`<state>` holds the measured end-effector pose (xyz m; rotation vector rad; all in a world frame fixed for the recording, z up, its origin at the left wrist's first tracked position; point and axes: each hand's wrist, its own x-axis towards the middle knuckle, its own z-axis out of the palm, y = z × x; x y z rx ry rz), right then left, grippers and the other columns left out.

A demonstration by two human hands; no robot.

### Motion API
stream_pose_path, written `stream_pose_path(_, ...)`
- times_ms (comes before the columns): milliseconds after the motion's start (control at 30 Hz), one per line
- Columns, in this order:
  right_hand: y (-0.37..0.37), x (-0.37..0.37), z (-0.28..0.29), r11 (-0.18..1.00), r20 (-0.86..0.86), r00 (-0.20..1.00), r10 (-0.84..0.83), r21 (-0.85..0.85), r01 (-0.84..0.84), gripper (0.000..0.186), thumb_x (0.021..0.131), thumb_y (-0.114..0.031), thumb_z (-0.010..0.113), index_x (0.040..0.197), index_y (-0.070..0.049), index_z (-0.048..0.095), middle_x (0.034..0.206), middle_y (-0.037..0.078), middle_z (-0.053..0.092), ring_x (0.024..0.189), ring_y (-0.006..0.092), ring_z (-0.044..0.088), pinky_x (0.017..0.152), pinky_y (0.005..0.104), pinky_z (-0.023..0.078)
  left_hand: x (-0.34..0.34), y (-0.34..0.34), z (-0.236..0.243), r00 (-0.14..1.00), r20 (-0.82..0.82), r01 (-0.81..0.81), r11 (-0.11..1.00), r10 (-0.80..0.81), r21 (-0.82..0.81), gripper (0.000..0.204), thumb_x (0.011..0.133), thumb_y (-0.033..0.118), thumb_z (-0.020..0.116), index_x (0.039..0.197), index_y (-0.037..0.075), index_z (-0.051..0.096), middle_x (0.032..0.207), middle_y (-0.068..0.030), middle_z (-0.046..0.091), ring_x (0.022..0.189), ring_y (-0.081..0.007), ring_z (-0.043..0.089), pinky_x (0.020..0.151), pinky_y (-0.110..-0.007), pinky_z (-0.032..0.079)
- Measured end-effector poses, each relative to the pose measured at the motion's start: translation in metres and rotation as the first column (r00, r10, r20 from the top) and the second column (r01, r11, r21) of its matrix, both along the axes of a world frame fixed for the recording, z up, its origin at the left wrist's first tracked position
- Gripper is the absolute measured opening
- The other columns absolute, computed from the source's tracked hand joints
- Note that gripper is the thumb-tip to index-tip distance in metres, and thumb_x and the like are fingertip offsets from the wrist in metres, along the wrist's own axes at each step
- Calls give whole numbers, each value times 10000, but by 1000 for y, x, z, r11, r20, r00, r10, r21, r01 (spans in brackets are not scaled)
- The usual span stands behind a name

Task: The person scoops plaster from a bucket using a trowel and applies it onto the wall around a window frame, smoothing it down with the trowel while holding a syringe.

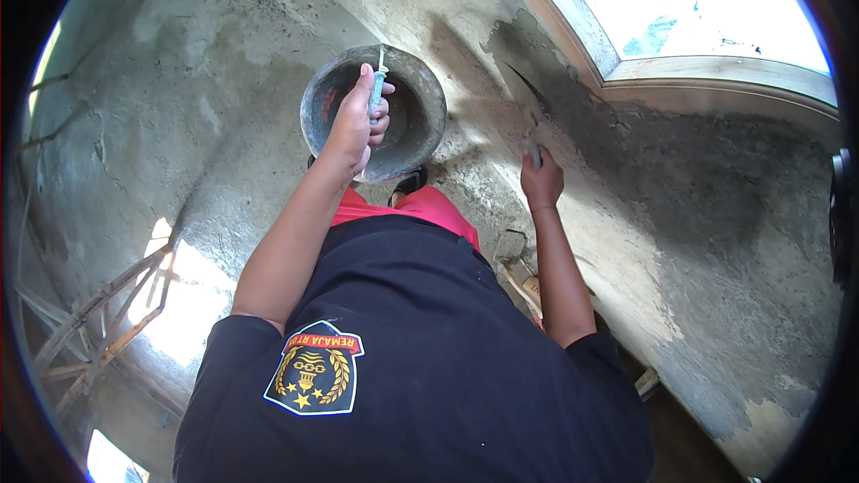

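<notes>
My left hand [361, 121] grips a pale teal handle [378, 89] with a thin metal shaft pointing up, held above a dark round bucket [413, 132] standing near my feet. What the bucket holds is hard to make out. My right hand [542, 177] is closed on the grey handle [534, 148] of a tool, held beside the stained concrete wall [662, 206] below the window. The tool's far end blends into the wall and its shadow, so its shape is unclear.
A wood-framed window [716, 72] fills the upper right. At the left are thin wooden frame pieces [116, 295] over a sunlit patch. Small blocks or offcuts [510, 247] lie on the floor between my body and the right wall.
</notes>
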<state>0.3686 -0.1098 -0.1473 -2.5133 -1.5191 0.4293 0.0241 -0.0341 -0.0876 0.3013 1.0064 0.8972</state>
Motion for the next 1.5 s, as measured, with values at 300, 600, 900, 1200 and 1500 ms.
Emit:
stream_pose_path(300,17,-7,-7,998,65,998,-27,-48,30,306,851,-423,617,1016,-175,687,900,154,700,879,388,659,750,482,522,-15,-7,9,997,-41,59,998,-59,9,630,937,659,449,1082,50,517,640,78,355,467,-15,242,426,-197,138)
stream_pose_path(600,3,-11,24,998,42,999,-2,58,-1,336,841,-444,618,1030,-183,713,925,132,710,870,365,668,756,451,537,-46,-7,15,986,-75,149,988,-146,37,667,935,685,407,1121,51,495,654,62,342,454,-23,231,406,-188,160)
stream_pose_path(900,8,-21,6,995,61,993,-99,18,98,377,834,-448,619,1086,-185,716,948,160,707,908,365,670,789,447,538,-78,-5,13,985,-65,164,985,-161,49,628,942,659,434,1097,57,522,638,76,346,459,-18,239,417,-198,139)
stream_pose_path(1200,21,-26,15,991,73,989,-130,20,129,349,833,-448,623,1037,-185,728,895,164,706,875,371,672,760,452,538,-79,4,12,981,-74,182,981,-177,70,643,934,669,442,1088,50,523,640,73,353,465,-18,242,422,-198,137)
stream_pose_path(1500,24,-24,12,994,113,990,-88,-51,94,347,837,-436,615,1048,-182,723,913,163,707,883,373,673,779,459,538,-77,1,9,983,-61,176,983,-174,43,642,933,671,441,1093,53,516,641,74,359,464,-16,243,418,-198,139)
